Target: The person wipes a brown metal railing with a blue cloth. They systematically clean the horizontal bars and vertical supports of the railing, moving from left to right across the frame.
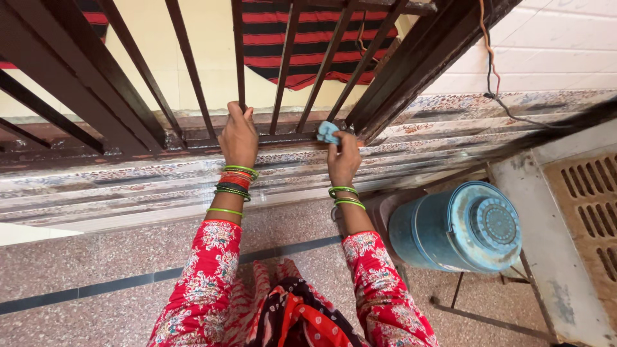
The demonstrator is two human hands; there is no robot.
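My left hand [238, 136] grips the foot of a dark vertical bar [239, 58] of a metal window grille. My right hand [344, 159] holds a small light-blue cloth [327, 132] pressed against the grille's bottom rail [289, 137], just left of the dark frame post [411, 61]. Both wrists carry green bangles, and the sleeves are red with a floral print.
A patterned stone sill [128, 183] runs below the grille. A blue round container [459, 228] sits on a metal stand at the right. A perforated panel [588, 205] and a hanging wire [491, 71] are at far right. Striped red-and-black fabric [308, 38] hangs beyond the bars.
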